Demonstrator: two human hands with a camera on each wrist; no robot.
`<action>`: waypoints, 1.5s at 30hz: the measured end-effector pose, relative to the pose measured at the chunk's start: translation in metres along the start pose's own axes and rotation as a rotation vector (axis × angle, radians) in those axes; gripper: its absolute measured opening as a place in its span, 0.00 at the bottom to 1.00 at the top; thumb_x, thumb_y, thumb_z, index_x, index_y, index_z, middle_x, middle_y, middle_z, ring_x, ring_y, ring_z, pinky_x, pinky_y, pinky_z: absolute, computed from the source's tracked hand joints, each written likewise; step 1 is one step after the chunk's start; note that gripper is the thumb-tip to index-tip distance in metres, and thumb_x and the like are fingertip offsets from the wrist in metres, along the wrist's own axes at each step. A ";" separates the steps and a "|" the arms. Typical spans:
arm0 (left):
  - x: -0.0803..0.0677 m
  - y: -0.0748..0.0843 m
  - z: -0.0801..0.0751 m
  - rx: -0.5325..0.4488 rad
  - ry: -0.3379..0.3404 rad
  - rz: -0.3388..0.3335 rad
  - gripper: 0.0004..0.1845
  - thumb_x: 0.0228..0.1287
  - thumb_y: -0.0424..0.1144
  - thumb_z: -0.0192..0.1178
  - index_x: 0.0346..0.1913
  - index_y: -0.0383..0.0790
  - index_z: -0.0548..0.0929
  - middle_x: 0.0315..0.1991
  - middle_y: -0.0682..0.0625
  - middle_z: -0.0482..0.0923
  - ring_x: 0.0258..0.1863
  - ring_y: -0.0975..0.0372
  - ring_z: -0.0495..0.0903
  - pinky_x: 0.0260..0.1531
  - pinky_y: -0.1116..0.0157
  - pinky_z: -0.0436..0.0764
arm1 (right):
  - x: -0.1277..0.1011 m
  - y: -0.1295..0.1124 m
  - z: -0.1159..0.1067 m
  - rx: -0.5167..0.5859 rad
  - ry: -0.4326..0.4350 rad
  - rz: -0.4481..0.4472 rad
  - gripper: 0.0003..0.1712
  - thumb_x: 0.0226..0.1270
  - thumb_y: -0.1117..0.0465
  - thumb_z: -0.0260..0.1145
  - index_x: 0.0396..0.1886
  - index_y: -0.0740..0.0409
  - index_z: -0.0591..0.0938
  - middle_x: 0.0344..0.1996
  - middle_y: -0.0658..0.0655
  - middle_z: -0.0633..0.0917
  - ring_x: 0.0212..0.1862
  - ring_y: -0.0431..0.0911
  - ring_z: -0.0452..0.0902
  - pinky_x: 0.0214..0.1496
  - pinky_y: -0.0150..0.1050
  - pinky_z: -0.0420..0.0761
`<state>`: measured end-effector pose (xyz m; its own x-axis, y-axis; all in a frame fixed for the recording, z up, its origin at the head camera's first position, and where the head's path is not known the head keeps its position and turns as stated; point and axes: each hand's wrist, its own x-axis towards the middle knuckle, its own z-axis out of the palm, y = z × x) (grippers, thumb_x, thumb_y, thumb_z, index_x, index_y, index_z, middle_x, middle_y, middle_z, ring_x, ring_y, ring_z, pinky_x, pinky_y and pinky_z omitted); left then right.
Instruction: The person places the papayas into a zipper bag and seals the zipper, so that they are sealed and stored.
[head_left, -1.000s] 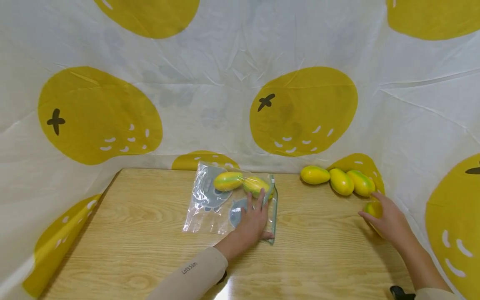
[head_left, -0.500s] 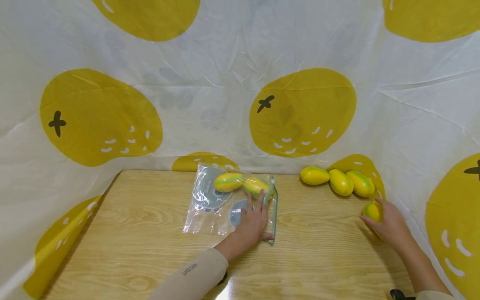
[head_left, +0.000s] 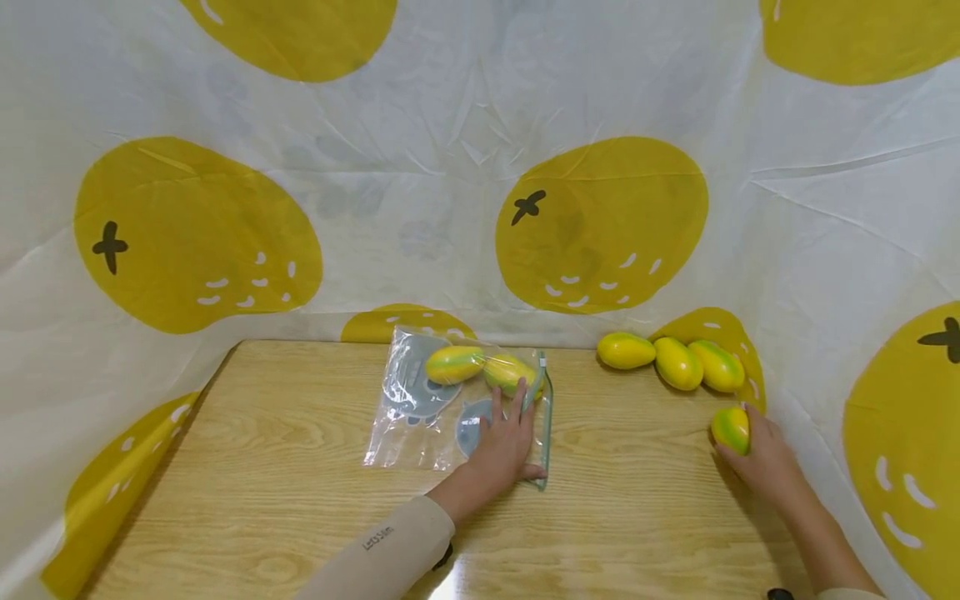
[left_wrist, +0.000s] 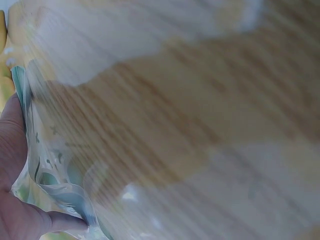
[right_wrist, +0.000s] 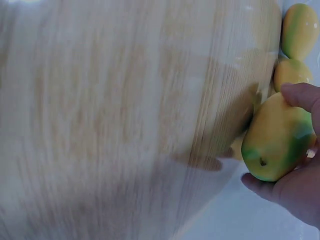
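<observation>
My right hand (head_left: pixel 770 457) grips a yellow mango (head_left: pixel 731 429) with a green streak at the table's right side. In the right wrist view, the thumb and fingers wrap round this mango (right_wrist: pixel 277 137), and its stem dent faces the camera. My left hand (head_left: pixel 504 446) rests with spread, straight fingers on a clear zip bag (head_left: pixel 427 437) with grey-blue animal prints. Inside the bag lie two similar mangoes, one at the left (head_left: pixel 454 365) and one nearer the zip (head_left: pixel 510 373). The left wrist view has my thumb and a finger at the bag's green-edged mouth (left_wrist: pixel 75 195).
Three more mangoes sit in a row at the back right: a left one (head_left: pixel 626 351), a middle one (head_left: pixel 678 364) and a right one (head_left: pixel 717 367). Behind the wooden table (head_left: pixel 300 483) hangs a white cloth (head_left: pixel 412 225) with big yellow fruit prints, which also encloses both sides.
My right hand has shifted slightly left with the mango, which shows more fully now. The left hand and the bag have stayed in place.
</observation>
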<state>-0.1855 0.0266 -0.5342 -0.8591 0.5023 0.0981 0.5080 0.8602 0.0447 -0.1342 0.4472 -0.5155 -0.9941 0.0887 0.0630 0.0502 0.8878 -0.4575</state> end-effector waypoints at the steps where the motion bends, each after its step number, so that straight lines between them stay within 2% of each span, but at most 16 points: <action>1: 0.000 0.000 0.000 0.000 0.000 0.000 0.67 0.42 0.75 0.71 0.81 0.39 0.59 0.85 0.38 0.37 0.77 0.31 0.55 0.55 0.40 0.83 | -0.001 -0.001 0.000 0.006 -0.019 0.007 0.55 0.72 0.57 0.68 0.78 0.79 0.44 0.64 0.91 0.59 0.62 0.83 0.59 0.58 0.77 0.65; 5: 0.000 -0.001 -0.001 -0.015 -0.008 0.001 0.67 0.43 0.75 0.71 0.81 0.39 0.58 0.85 0.38 0.36 0.77 0.30 0.54 0.56 0.39 0.82 | -0.004 0.000 0.001 0.024 -0.032 0.002 0.58 0.70 0.56 0.71 0.80 0.75 0.42 0.67 0.90 0.56 0.65 0.84 0.55 0.60 0.79 0.62; 11: 0.000 -0.001 -0.001 -0.032 -0.019 0.006 0.67 0.44 0.74 0.71 0.81 0.38 0.58 0.85 0.39 0.36 0.78 0.30 0.53 0.56 0.39 0.81 | -0.005 0.003 0.008 0.066 0.034 -0.035 0.57 0.64 0.63 0.75 0.74 0.87 0.48 0.62 0.92 0.60 0.61 0.84 0.60 0.58 0.77 0.64; 13: 0.001 -0.001 0.000 -0.024 -0.018 0.007 0.66 0.44 0.74 0.71 0.81 0.38 0.59 0.85 0.39 0.36 0.77 0.30 0.53 0.56 0.39 0.82 | -0.005 0.004 0.010 0.094 0.052 -0.043 0.56 0.62 0.64 0.76 0.73 0.88 0.50 0.61 0.92 0.61 0.60 0.84 0.60 0.58 0.77 0.64; 21: 0.002 -0.002 0.000 -0.013 -0.008 0.003 0.66 0.44 0.75 0.71 0.80 0.39 0.60 0.85 0.39 0.36 0.77 0.30 0.54 0.56 0.39 0.82 | -0.006 0.004 0.011 0.089 0.045 -0.058 0.59 0.65 0.56 0.76 0.78 0.78 0.49 0.64 0.88 0.63 0.61 0.80 0.62 0.56 0.75 0.65; 25: 0.003 -0.001 0.001 -0.034 -0.019 0.006 0.66 0.44 0.75 0.71 0.81 0.39 0.59 0.85 0.39 0.35 0.78 0.30 0.53 0.56 0.38 0.81 | -0.006 0.001 0.009 0.085 0.040 -0.031 0.59 0.65 0.55 0.76 0.78 0.79 0.49 0.65 0.88 0.63 0.62 0.80 0.62 0.57 0.74 0.66; 29: 0.003 -0.001 0.002 -0.037 -0.012 0.007 0.67 0.44 0.75 0.71 0.81 0.39 0.59 0.85 0.39 0.35 0.78 0.30 0.53 0.56 0.38 0.81 | -0.005 -0.007 0.006 0.109 0.053 -0.015 0.57 0.66 0.54 0.75 0.77 0.79 0.50 0.65 0.87 0.64 0.60 0.78 0.65 0.55 0.72 0.67; 36: 0.003 -0.002 0.001 -0.066 -0.039 -0.008 0.67 0.44 0.73 0.72 0.82 0.39 0.57 0.85 0.40 0.33 0.78 0.31 0.51 0.58 0.37 0.79 | 0.002 -0.031 0.004 0.129 0.040 -0.113 0.51 0.65 0.55 0.76 0.75 0.74 0.57 0.62 0.79 0.69 0.57 0.71 0.70 0.50 0.66 0.70; 40: 0.002 -0.002 0.000 -0.070 -0.040 -0.010 0.68 0.44 0.73 0.73 0.82 0.39 0.57 0.85 0.40 0.33 0.78 0.31 0.51 0.58 0.37 0.79 | 0.009 -0.048 0.004 0.149 0.035 -0.170 0.51 0.62 0.58 0.78 0.75 0.74 0.59 0.64 0.77 0.69 0.60 0.69 0.69 0.53 0.66 0.70; 45: 0.001 -0.001 0.000 -0.077 -0.039 -0.016 0.67 0.43 0.72 0.73 0.81 0.39 0.58 0.85 0.40 0.34 0.78 0.31 0.52 0.58 0.37 0.80 | 0.017 -0.066 0.014 0.169 -0.034 -0.189 0.53 0.63 0.56 0.78 0.76 0.74 0.58 0.67 0.79 0.68 0.64 0.72 0.68 0.58 0.68 0.70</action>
<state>-0.1868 0.0264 -0.5346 -0.8679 0.4932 0.0584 0.4966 0.8593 0.1222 -0.1558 0.3834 -0.4966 -0.9870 -0.0894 0.1332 -0.1509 0.7990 -0.5820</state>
